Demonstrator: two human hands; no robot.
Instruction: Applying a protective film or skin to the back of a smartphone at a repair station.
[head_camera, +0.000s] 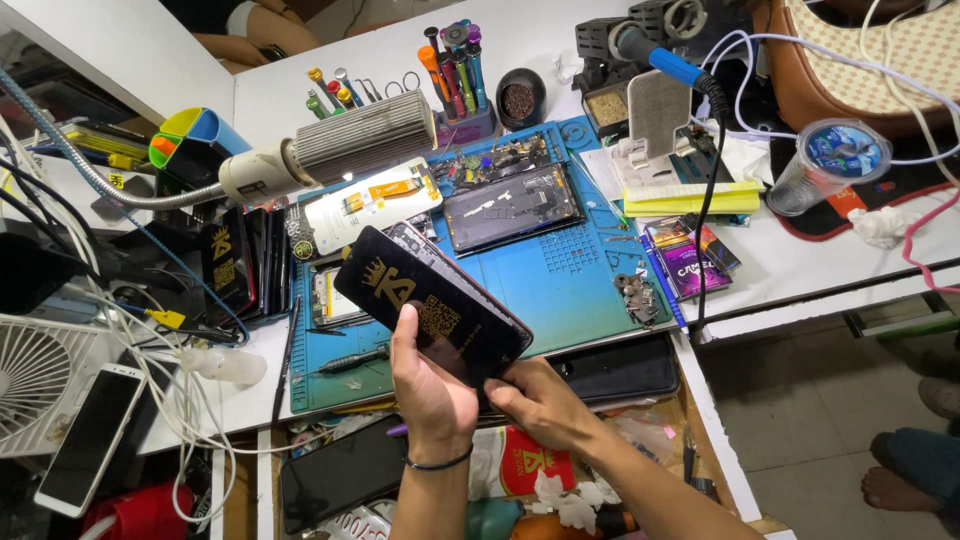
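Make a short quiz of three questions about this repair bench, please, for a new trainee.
1. True or false: both hands hold the black phone above the blue work mat.
2. Which hand wears a thin black band at the wrist?
A. left hand
B. right hand
C. neither
3. Fill in: the opened phone lies on the ____ mat, screen side down or up one cannot tell, with its inner parts showing.

Key
1. True: the left hand grips it from below and the right hand pinches its lower corner.
2. A.
3. blue.
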